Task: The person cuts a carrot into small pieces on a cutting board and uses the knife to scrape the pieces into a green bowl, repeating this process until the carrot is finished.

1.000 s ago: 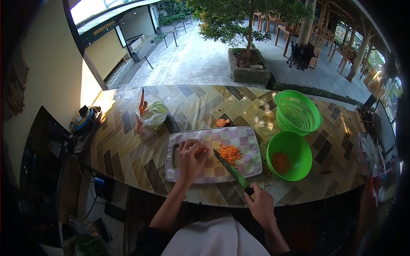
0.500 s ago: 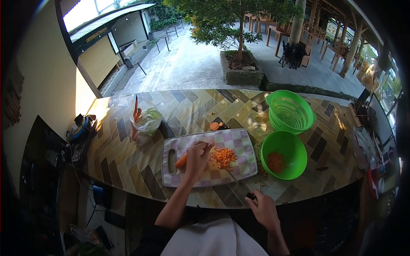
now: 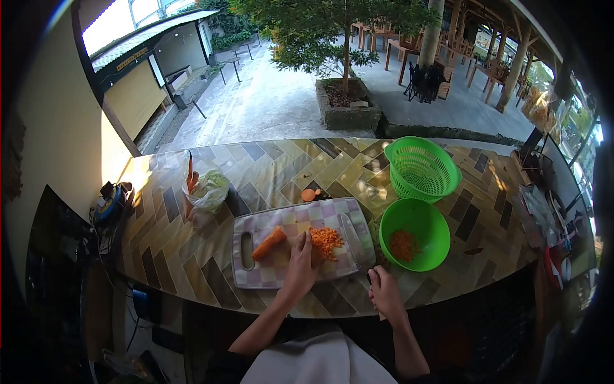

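A pink and white checked cutting board (image 3: 256,221) lies on the table. My left hand (image 3: 302,265) rests on it, touching the left edge of a pile of chopped carrot (image 3: 326,242); its fingers are close together, and whether they hold anything is hidden. Left of that hand lies an uncut length of carrot (image 3: 269,243). My right hand (image 3: 385,293) is closed around the handle of a knife (image 3: 351,234), whose blade points up and away over the right part of the board. A green bowl (image 3: 435,233) right of the board has chopped carrot inside.
A green colander (image 3: 422,168) stands behind the bowl. Two carrot ends (image 3: 309,194) lie behind the board. A plastic bag (image 3: 210,191) with vegetables sits at the left of the tiled table (image 3: 268,168). Cables and a blue item are at the far left.
My left hand has moved off the uncut carrot, right and down to the chopped pile. The knife has swung up, its blade now over the board's right side. The view has shifted slightly.
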`<state>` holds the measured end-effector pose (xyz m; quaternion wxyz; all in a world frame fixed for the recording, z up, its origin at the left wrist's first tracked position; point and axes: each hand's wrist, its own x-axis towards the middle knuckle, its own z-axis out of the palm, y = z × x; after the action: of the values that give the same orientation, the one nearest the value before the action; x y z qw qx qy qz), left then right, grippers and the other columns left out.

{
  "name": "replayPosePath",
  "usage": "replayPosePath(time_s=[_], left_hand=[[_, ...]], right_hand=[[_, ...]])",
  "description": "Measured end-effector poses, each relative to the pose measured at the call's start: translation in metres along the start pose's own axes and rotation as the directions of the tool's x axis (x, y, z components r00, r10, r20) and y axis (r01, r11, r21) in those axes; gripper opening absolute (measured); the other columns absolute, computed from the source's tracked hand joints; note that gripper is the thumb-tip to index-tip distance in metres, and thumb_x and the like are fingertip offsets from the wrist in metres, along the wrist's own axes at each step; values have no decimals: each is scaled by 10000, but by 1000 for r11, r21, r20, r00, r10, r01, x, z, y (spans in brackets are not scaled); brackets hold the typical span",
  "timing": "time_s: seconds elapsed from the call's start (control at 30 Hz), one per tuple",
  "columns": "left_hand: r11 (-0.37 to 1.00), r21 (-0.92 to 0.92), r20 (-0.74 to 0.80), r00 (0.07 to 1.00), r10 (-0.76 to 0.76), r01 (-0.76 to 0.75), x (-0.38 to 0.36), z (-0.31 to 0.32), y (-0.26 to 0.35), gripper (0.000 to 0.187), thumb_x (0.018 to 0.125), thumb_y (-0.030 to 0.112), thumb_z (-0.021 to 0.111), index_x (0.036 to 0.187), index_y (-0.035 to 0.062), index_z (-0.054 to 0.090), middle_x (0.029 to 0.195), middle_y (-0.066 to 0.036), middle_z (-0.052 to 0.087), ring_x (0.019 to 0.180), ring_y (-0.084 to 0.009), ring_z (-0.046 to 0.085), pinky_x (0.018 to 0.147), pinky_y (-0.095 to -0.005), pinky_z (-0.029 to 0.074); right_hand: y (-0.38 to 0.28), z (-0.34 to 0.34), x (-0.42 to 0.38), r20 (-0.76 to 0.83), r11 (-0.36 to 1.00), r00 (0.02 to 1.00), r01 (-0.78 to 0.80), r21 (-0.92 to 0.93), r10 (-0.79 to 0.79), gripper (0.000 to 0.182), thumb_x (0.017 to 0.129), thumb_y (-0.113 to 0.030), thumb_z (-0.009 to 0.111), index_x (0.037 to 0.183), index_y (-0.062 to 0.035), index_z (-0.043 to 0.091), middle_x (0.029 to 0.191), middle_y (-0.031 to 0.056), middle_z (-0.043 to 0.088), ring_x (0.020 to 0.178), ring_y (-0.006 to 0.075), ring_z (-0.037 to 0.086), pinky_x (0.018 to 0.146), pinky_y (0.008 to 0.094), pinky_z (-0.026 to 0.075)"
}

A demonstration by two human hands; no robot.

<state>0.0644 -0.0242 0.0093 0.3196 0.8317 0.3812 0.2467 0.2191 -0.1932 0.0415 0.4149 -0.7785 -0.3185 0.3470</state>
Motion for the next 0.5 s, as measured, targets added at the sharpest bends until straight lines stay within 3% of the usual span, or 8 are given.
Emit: replayPosePath(time_s=[0.23,0.5], left_hand=[[996,-45,-43,996,72,-74,5,7,-4,604,779,-74,623,1371,-47,507,1437,-208,494,1375,-340,423,1124,-397,379],[980,-130,-147,980,132,-152,10,15,-6,660,657,-184,551,1290,-7,611,1366,-183,573,1298,-327,518,1075,-367,439]], right_hand=[[-6,13,7,143,989,989,-67,132,48,315,1052,-319,462,942,-30,527,565,28,505,435,108,488,401,294,397],[-2,24,11,230,976,973,-71,207,22,300,1050,-309,472,930,-39,524,561,17,495,414,90,471,374,270,382]])
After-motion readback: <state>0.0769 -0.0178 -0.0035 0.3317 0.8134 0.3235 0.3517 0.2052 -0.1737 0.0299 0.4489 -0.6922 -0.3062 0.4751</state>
